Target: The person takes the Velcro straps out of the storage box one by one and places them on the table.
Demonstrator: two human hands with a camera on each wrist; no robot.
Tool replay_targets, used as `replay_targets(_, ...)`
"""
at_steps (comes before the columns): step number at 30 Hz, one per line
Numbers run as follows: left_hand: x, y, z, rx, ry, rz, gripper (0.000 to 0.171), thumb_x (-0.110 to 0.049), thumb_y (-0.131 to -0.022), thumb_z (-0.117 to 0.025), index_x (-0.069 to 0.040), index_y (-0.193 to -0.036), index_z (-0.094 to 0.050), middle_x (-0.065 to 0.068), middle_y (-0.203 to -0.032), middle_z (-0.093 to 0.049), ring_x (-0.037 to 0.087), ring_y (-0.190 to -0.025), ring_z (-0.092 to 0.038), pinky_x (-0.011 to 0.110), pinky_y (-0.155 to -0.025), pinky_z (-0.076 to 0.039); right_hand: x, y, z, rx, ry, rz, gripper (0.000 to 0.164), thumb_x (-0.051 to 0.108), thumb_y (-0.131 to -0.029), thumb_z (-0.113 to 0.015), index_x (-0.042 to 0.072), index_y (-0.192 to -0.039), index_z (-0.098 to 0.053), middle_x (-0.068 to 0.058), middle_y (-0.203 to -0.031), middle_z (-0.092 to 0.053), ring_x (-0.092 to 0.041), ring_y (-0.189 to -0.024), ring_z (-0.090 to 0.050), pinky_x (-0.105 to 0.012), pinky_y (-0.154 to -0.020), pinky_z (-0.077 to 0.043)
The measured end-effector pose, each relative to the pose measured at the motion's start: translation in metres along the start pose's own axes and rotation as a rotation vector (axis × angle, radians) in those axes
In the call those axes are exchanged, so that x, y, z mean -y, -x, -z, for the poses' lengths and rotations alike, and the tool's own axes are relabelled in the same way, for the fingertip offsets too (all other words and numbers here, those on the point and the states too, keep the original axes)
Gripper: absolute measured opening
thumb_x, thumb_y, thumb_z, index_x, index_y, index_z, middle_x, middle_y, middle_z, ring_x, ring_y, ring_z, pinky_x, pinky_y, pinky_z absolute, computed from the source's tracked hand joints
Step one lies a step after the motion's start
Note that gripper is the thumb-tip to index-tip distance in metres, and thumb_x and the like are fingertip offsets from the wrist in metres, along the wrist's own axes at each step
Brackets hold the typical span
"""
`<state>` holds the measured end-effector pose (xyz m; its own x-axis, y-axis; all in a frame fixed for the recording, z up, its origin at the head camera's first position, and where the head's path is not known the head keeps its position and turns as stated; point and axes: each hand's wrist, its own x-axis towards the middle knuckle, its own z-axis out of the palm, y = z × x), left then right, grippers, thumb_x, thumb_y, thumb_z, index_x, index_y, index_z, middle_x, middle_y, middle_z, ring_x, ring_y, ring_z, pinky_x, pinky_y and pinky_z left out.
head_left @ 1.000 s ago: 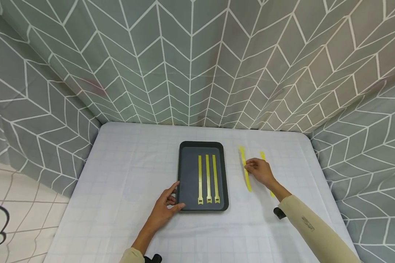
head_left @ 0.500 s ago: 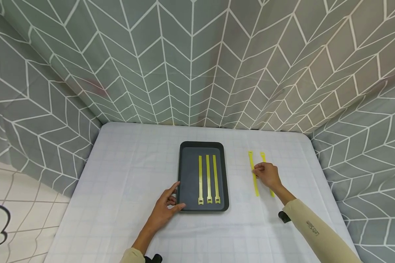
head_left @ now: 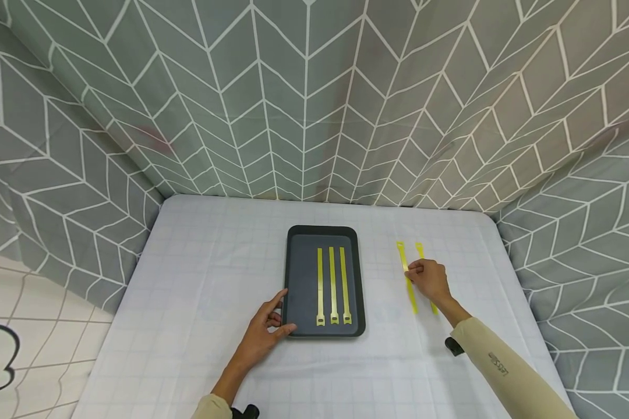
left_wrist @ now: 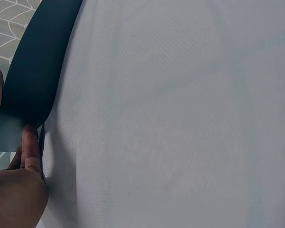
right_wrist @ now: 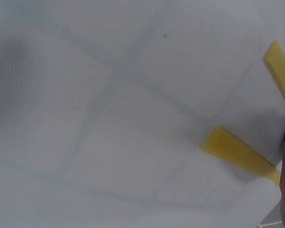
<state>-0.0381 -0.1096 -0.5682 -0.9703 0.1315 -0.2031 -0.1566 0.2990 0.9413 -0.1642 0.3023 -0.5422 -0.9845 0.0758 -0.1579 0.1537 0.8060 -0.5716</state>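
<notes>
Toward its near left corner, my left hand grips the dark grey tray, index finger along the left side and thumb at the front rim. The left wrist view shows the tray's outer wall between the fingers. Inside lie three yellow hook-and-loop cable ties, side by side with slotted heads toward me. To the tray's right, my right hand pinches a yellow cable tie at its middle, low over the cloth. Another yellow cable tie lies just right of it, partly hidden under the hand.
A white checked cloth covers the table. Patterned grey curtains hang behind and at both sides. A dark wrist camera sits under the right sleeve.
My right hand has carried its cable tie rightward, away from the tray, and brought it down beside the other one; lately it tilted slightly. The left hand and tray have stayed put.
</notes>
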Motion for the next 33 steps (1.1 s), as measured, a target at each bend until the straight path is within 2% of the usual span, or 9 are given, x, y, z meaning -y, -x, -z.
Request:
replay_targets(17, -0.0015, 0.0, 0.0002, -0.011, 0.011, -0.016, 0.083, -0.018, -0.083, -0.083, -0.028, -0.154, -0.042, 0.01, -0.132, -0.053, 0.016, -0.096, -0.05, 0.027, -0.089, -0.049, 0.0042, 0.0008, 0.0002, -0.035, 0.007, -0.009, 0.021, 0.012, -0.09, -0.069, -0.006, -0.102, -0.073, -0.015, -0.083, -0.075, -0.023, -0.072, -0.073, -0.042, -0.072, -0.058)
replay_targets(24, -0.0008, 0.0011, 0.0002, -0.009, 0.013, -0.009, 0.083, -0.019, -0.083, -0.083, -0.029, -0.154, -0.041, 0.009, -0.131, -0.052, 0.017, -0.097, -0.05, 0.027, -0.089, -0.049, 0.005, -0.0005, 0.0018, -0.01, 0.001, -0.022, 0.021, 0.011, -0.09, -0.071, -0.007, -0.102, -0.072, -0.016, -0.083, -0.075, -0.023, -0.072, -0.073, -0.036, -0.067, -0.056)
replay_targets(29, -0.0018, 0.0019, 0.0003, -0.005, 0.008, -0.007, 0.083, -0.019, -0.083, -0.083, -0.029, -0.154, -0.041, 0.009, -0.131, -0.053, 0.017, -0.097, -0.05, 0.028, -0.089, -0.049, 0.0057, 0.0005, 0.0053, 0.002, 0.02, -0.026, 0.025, 0.015, -0.09, -0.074, -0.007, -0.103, -0.072, -0.017, -0.086, -0.075, -0.027, -0.077, -0.072, -0.037, -0.068, -0.056)
replay_targets(33, -0.0013, 0.0015, 0.0006, -0.001, 0.007, -0.008, 0.082, -0.02, -0.083, -0.083, -0.029, -0.154, -0.041, 0.009, -0.13, -0.053, 0.017, -0.097, -0.05, 0.028, -0.088, -0.049, 0.0084, -0.0005, 0.0061, -0.024, 0.034, 0.01, 0.027, 0.016, -0.089, -0.074, -0.007, -0.104, -0.071, -0.021, -0.092, -0.074, -0.033, -0.086, -0.072, -0.042, -0.073, -0.056)
